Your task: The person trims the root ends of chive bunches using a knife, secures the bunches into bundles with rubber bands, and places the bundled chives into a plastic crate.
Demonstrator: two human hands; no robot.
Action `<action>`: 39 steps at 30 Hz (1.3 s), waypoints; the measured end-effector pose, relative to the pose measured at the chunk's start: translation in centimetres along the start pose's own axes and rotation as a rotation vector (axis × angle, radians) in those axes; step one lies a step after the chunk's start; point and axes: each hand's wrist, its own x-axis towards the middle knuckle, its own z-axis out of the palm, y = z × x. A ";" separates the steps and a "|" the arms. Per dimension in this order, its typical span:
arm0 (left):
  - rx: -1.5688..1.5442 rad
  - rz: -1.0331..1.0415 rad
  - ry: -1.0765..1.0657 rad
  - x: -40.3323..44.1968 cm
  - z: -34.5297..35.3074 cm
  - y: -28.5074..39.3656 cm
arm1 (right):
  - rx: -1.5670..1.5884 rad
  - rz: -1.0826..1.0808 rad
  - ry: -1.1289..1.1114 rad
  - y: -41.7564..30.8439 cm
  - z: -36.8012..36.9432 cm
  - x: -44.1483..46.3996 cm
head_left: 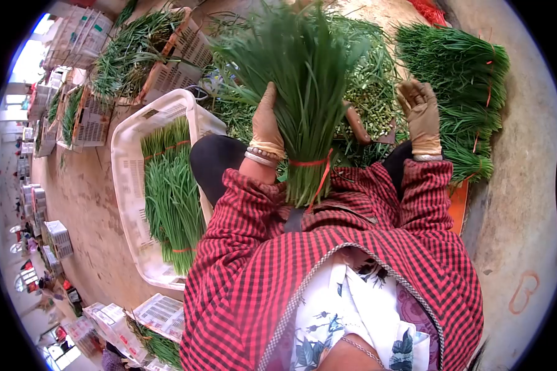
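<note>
A thick bundle of green chives (309, 117) stands upright in front of my lap, tied near its base with a red band (309, 163). My gloved left hand (267, 127) is wrapped against the bundle's left side; the leaf tips are blurred. Off to the right, my gloved right hand (421, 114) is raised with its fingers loosely bent and apart, holding nothing and not touching the bundle. Between the bundle and that hand lies a tool with a wooden handle (356, 125), partly hidden; its kind is unclear.
Tied chive bundles (452, 80) are stacked on the right. At the left, a white plastic crate (122, 185) holds more bundles. Loose cut leaves and trimmings (377, 80) are heaped ahead. Farther left stand crates of greens (167, 80) on the brown floor (93, 204).
</note>
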 end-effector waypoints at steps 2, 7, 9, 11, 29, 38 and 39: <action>-0.003 0.048 0.003 0.2 0.1 0.4 | -0.423 0.186 -0.108 0.4 1.0 -1.6; 0.058 0.159 0.089 0.4 0.1 0.5 | -0.784 0.293 -0.585 4.1 4.0 -5.6; 0.082 0.179 0.086 0.0 0.7 0.4 | -0.904 0.231 -0.626 4.6 6.9 -6.8; 0.189 0.205 0.114 -0.4 1.6 -0.3 | -0.860 0.096 -0.678 5.2 10.6 -7.4; 0.053 0.078 0.168 -0.6 0.5 -1.5 | -0.457 0.061 -0.090 3.6 4.3 0.1; 0.182 0.171 0.133 -0.7 1.2 -2.3 | -1.441 -1.101 -0.894 4.2 10.8 -8.0; 0.130 0.149 0.122 -0.9 1.2 -2.1 | -1.460 -1.104 -0.873 4.2 10.4 -7.3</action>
